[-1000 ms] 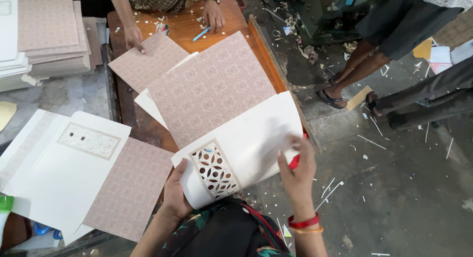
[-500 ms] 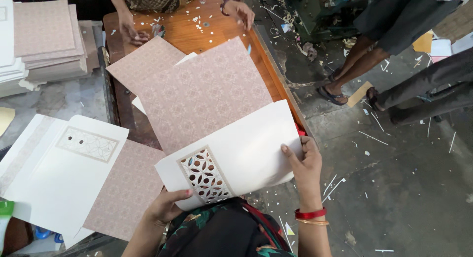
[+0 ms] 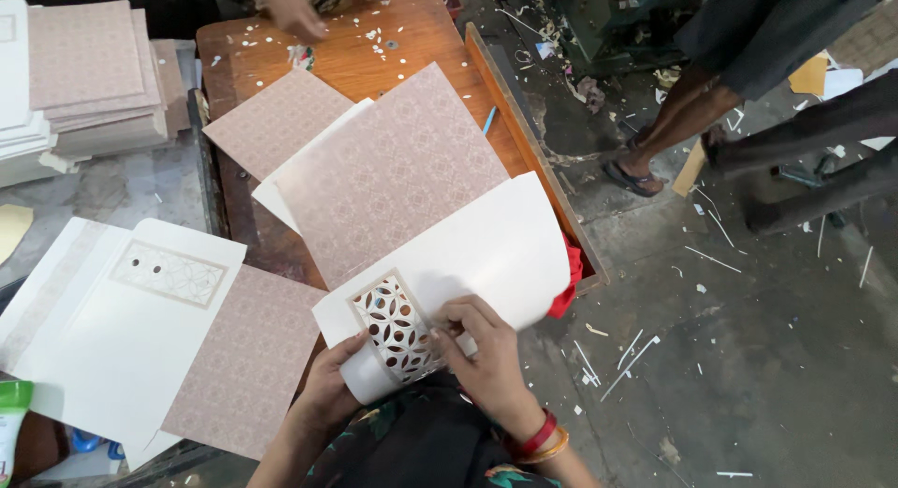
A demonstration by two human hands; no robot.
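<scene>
A white card sheet [image 3: 477,254] with a die-cut lattice panel [image 3: 393,324] lies bent over the near edge of a wooden table [image 3: 374,53]. My left hand [image 3: 332,390] grips the curled near edge of the sheet from below. My right hand [image 3: 482,352] rests on the sheet, its fingertips pressed against the right side of the lattice panel. Under the sheet lies a pink patterned card [image 3: 393,170].
Another white and pink card [image 3: 140,320] lies at the left, and stacks of pink cards [image 3: 89,72] stand at the back left. A red cloth [image 3: 568,282] hangs at the table's edge. Another person's hand [image 3: 290,11] works across the table. Legs [image 3: 673,123] stand on a littered floor at the right.
My right hand has moved from the sheet's right edge to the lattice panel. The sheet has flattened and slid a little toward me.
</scene>
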